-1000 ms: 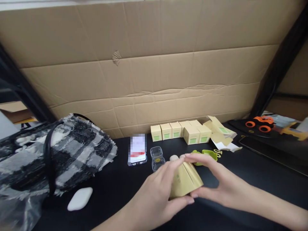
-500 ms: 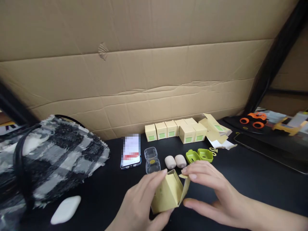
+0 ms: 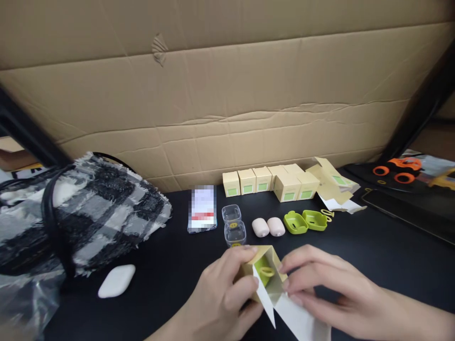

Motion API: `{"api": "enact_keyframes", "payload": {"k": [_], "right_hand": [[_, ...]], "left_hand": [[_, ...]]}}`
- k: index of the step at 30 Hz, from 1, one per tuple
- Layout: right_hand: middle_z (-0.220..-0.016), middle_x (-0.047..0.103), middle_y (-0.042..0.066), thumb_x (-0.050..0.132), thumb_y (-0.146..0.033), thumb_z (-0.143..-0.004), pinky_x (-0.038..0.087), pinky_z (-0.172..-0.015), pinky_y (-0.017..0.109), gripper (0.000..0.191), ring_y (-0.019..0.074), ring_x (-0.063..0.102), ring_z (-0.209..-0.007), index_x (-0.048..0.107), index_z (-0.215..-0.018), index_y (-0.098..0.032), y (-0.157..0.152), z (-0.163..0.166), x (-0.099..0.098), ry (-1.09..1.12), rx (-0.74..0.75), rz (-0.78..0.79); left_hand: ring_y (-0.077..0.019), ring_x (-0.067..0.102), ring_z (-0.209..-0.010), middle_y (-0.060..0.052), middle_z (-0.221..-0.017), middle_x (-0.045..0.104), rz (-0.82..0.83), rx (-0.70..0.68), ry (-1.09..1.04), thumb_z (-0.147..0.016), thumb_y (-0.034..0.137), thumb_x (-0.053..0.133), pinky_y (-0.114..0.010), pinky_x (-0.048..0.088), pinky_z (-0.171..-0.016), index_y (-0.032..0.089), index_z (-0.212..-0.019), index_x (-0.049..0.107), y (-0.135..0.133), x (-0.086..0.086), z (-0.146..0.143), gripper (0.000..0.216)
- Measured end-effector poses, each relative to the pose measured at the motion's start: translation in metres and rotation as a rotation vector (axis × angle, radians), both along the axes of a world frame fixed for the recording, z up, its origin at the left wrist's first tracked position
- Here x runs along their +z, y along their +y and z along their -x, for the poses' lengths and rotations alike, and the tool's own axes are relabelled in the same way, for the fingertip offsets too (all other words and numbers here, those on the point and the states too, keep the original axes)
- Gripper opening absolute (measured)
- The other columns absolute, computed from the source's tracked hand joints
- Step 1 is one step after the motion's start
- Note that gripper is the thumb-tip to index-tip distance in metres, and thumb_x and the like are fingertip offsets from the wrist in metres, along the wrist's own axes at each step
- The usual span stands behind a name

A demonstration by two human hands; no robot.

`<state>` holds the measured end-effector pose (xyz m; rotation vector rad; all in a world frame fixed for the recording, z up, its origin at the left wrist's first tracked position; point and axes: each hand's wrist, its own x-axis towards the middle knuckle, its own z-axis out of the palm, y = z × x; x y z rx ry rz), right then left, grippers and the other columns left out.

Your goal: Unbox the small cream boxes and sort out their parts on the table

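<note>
My left hand (image 3: pixel 229 286) is wrapped round a small pale-yellow cardboard box (image 3: pixel 263 250), held tilted above the black table. The box's end stands open towards the right. Inside it a green item (image 3: pixel 262 263) shows in part, with a yellow ring (image 3: pixel 266 272) on it. My right hand (image 3: pixel 325 282) has its fingers closed on the rim of the box, by a long white-lined flap (image 3: pixel 298 318). Beyond the hands lie two pale rounded cases (image 3: pixel 268 227), an opened green case (image 3: pixel 295 222) with a yellow ring, and an opened clear plastic case (image 3: pixel 234 232).
Several small yellow boxes (image 3: pixel 263 180) stand by the cardboard wall (image 3: pixel 227 90), with an unfolded box (image 3: pixel 332 182) at their right. A phone (image 3: pixel 202 210), a white rounded object (image 3: pixel 116 281), a checked bag (image 3: pixel 117 213) and an orange toy car (image 3: pixel 400 169) surround them.
The box lid has been opened out, exposing its white lining and the green item inside. My right fingers have moved onto the box's rim. The view has tilted down.
</note>
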<state>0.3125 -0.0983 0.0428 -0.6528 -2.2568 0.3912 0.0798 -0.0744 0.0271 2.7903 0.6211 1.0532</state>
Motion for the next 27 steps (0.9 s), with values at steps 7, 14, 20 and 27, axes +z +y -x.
{"api": "enact_keyframes", "payload": {"k": [7,14,20,27], "right_hand": [[-0.062,0.055,0.000,0.053,-0.023,-0.089,0.040,-0.048,0.028,0.010,0.0146,0.050,-0.052,0.063,-0.088,-0.020,0.000,0.008,-0.002,-0.279,-0.234,-0.398],[-0.111,0.062,0.007,0.051,-0.019,-0.089,0.052,-0.084,0.033,0.006,0.0194,0.062,-0.104,0.053,-0.090,-0.025,0.004,-0.001,-0.002,0.129,-0.239,0.107],[-0.097,0.068,0.007,0.042,-0.034,-0.096,0.056,-0.070,0.031,0.014,0.0198,0.066,-0.087,0.049,-0.087,-0.024,0.021,-0.022,0.008,0.423,-0.366,0.351],[-0.086,0.063,0.003,0.039,-0.025,-0.095,0.052,-0.062,0.028,0.009,0.0165,0.062,-0.074,0.043,-0.086,-0.024,0.023,-0.023,0.003,-0.089,-0.351,0.211]], "left_hand": [[-0.0278,0.069,-0.094,-0.013,-0.096,0.071,-0.245,0.045,0.156,-0.075,0.004,0.049,-0.041,0.058,-0.081,0.021,-0.080,0.058,-0.009,0.008,-0.012,0.020],[-0.0272,0.064,-0.104,-0.014,-0.112,0.064,-0.003,0.044,0.020,-0.075,0.007,0.059,-0.037,0.057,-0.081,0.023,-0.095,0.052,-0.002,0.004,-0.003,0.026],[-0.0246,0.061,-0.105,-0.010,-0.116,0.055,0.175,0.000,-0.235,-0.068,0.004,0.063,-0.037,0.056,-0.079,0.031,-0.116,0.030,0.012,-0.003,0.006,0.064],[-0.0208,0.062,-0.105,-0.007,-0.120,0.052,0.687,0.253,-0.681,-0.076,0.018,0.067,-0.032,0.054,-0.083,0.031,-0.125,0.028,-0.002,0.007,-0.008,0.064]]}}
